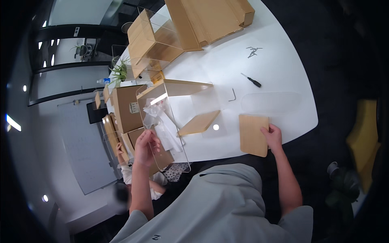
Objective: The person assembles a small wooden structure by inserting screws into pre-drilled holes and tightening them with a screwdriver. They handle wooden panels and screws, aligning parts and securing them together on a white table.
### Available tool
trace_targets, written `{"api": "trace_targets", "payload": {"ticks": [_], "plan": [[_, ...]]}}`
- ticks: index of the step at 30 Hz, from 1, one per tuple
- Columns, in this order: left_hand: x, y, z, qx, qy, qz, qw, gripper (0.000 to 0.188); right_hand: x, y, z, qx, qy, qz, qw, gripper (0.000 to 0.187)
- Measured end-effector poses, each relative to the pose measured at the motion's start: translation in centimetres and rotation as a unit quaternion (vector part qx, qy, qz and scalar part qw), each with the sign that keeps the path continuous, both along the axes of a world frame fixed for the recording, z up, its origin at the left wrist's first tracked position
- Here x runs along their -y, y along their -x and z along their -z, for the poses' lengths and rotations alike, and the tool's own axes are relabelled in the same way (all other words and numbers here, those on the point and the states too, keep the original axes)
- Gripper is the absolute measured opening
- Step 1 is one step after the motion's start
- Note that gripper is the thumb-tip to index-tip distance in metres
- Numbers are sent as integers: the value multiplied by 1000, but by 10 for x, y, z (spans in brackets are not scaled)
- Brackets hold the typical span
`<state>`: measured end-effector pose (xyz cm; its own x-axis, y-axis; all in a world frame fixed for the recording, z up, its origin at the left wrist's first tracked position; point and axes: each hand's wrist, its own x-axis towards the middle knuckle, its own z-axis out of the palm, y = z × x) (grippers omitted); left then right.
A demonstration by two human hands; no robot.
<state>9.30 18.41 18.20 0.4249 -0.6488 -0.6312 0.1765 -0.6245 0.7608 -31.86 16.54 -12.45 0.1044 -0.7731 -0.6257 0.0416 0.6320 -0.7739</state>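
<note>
My right hand grips the right edge of a light wooden board with rounded corners, near the table's front edge. My left hand has its fingers curled at the edge of a clear plastic panel, which stands upright and tilted. Two wooden shelf boards meet this panel: an upper board and a lower board. A clear rounded panel lies flat just beyond the board in my right hand. Near it are an L-shaped hex key and a black-handled screwdriver.
Several screws lie at the far right of the white table. Another wood-and-clear shelf unit stands at the back beside opened cardboard. Cardboard boxes, plastic wrapping and a plant are left. Another person's hand is at far left.
</note>
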Motion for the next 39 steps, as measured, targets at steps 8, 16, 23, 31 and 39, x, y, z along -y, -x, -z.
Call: {"api": "trace_targets", "payload": {"ticks": [8,16,23,31,39], "plan": [[-1,-25,11,-130,87,34,987,24,-15,-23,-93,-47,76,-77,993,16],[2,-41,35,-215,148,85,962,22,-36,-81,-186,-202,220,-180,937,15],[10,-45,40,-296,192,73,933,28,-44,-111,-195,-114,83,-130,981,23],[-5,-27,56,-350,277,36,894,32,-49,-156,-182,56,-79,-92,991,44],[-8,-20,60,-267,347,2,899,23,-42,-151,-174,-50,-169,-79,981,48]]}}
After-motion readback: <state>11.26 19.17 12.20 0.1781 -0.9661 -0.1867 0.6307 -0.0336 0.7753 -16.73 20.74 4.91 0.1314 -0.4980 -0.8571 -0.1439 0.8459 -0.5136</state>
